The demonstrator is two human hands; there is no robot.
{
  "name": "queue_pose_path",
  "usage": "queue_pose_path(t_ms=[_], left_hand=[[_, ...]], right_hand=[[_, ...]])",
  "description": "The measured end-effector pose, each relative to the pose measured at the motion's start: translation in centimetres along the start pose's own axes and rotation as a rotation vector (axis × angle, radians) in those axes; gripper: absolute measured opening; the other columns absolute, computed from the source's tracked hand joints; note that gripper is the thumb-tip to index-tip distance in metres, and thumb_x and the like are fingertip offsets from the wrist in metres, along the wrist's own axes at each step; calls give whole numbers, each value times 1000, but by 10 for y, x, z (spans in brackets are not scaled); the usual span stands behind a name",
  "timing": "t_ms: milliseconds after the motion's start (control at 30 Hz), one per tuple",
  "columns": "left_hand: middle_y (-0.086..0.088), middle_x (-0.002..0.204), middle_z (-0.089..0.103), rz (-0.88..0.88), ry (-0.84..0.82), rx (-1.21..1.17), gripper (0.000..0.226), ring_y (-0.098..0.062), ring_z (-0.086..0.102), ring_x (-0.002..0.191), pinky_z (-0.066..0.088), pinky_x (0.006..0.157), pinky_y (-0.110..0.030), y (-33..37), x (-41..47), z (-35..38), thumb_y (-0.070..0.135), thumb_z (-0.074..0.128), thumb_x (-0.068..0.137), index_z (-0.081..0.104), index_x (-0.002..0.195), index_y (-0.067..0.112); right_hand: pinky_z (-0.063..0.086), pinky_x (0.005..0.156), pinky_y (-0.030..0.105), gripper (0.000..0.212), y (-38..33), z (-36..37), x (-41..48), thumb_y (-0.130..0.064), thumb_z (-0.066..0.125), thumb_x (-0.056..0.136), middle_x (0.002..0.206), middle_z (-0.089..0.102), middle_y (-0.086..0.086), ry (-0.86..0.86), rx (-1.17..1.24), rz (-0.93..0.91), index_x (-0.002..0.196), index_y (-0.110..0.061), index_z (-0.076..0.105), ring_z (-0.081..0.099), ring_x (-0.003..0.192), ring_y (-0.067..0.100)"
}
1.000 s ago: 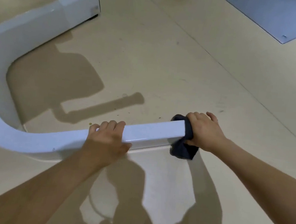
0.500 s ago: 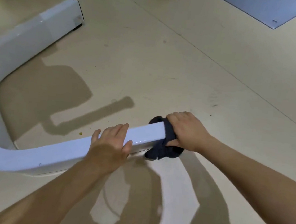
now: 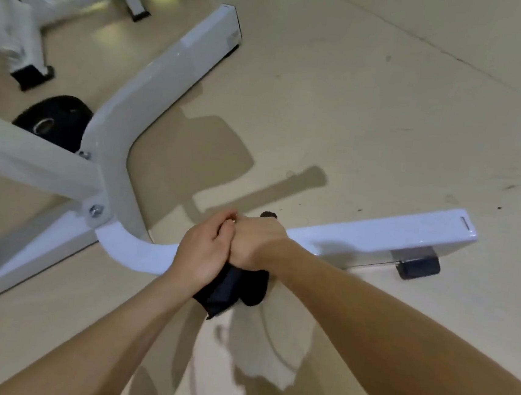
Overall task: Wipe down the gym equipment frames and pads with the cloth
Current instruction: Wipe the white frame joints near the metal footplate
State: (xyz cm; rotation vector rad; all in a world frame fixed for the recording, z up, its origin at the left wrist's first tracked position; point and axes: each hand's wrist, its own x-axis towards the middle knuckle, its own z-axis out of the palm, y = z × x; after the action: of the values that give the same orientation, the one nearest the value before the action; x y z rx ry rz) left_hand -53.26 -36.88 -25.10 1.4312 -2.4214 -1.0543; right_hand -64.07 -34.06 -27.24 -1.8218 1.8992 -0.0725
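— Black cloth, where is it?
— Wrapped over the white bar, clenched by the right hand; its tail hangs below the grip. The left hand clasps the bar, touching the right.
— Advice?
— Hold the wrap snug and slide outward from the left hand, catching the underside.

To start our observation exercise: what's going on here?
A person is cleaning the low rail of a white gym frame. The right hand grips a dark cloth wrapped over it; the left hand curls over the rail beside it, touching. The cloth's loose end hangs below.
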Motion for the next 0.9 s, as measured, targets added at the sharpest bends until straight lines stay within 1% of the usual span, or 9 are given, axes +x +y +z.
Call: queue_pose_path(t_ms=[133, 200, 300, 400, 500, 567, 700, 800, 900], left_hand=[[14, 114, 63, 182, -179, 372, 52, -15, 55, 111, 32, 102, -37, 8, -2, 34, 57, 14, 95, 47, 130, 37], [12, 110, 61, 252, -98, 617, 62, -17, 55, 107, 30, 100, -42, 16, -3, 55, 61, 10, 87, 51, 124, 32], [10, 114, 57, 279, -59, 588, 64, -16, 51, 109, 29, 99, -39, 27, 1, 70, 59, 10, 82, 52, 122, 30], [0, 129, 56, 464, -79, 252, 63, -23, 52, 118, 41, 96, -40, 54, 6, 87, 51, 33, 82, 53, 131, 18], [0, 137, 51, 451, -179, 56, 70, -23, 48, 124, 39, 102, -40, 88, 10, 103, 45, 47, 80, 42, 141, 12], [8, 139, 44, 340, -271, 130, 78, -18, 45, 124, 34, 105, -36, 89, 14, 99, 43, 51, 77, 26, 148, 21], [10, 136, 44, 488, -316, 590, 75, -16, 44, 119, 30, 102, -32, 48, 12, 72, 48, 46, 84, 16, 151, 30], [9, 137, 45, 485, -282, 524, 71, -17, 43, 120, 28, 100, -30, 43, 6, 62, 46, 38, 82, 22, 150, 30], [6, 132, 50, 468, -314, 537, 64, -21, 46, 119, 33, 96, -32, 38, 9, 47, 44, 47, 86, 30, 146, 28]], right_hand=[[38, 72, 35, 53, 57, 2, -58, -64, 42, 83, 91, 58, 0, 365, -112, -23, 104, -17, 59, 60, 83, 21], [39, 80, 37, 65, 109, -7, -100, -81, 39, 70, 87, 52, -7, 276, -191, 99, 96, -23, 51, 54, 80, 17], [36, 97, 38, 69, 176, -43, -151, -89, 29, 67, 88, 53, -13, 49, -84, 288, 89, -27, 47, 53, 86, 12], [41, 80, 35, 58, 189, -63, -139, -71, 20, 89, 83, 59, -5, -86, 162, 449, 74, -24, 51, 55, 85, 19], [35, 69, 31, 30, 145, -45, -93, -38, 33, 95, 81, 55, -6, -47, -44, 404, 79, -21, 52, 50, 82, 20], [34, 67, 29, 18, 123, -31, -81, -31, 39, 91, 75, 50, -8, 25, -63, 322, 83, -23, 53, 48, 79, 18], [34, 68, 33, 43, 175, -40, -112, -42, 25, 94, 98, 64, 2, 96, -61, 463, 93, -21, 62, 54, 90, 25], [36, 76, 33, 39, 204, -62, -121, -42, 25, 97, 119, 60, 9, -162, -50, 659, 101, -19, 55, 52, 97, 27], [33, 84, 33, 40, 158, -60, -78, -36, 27, 99, 132, 53, 10, -348, 120, 520, 116, -14, 55, 50, 107, 25]])
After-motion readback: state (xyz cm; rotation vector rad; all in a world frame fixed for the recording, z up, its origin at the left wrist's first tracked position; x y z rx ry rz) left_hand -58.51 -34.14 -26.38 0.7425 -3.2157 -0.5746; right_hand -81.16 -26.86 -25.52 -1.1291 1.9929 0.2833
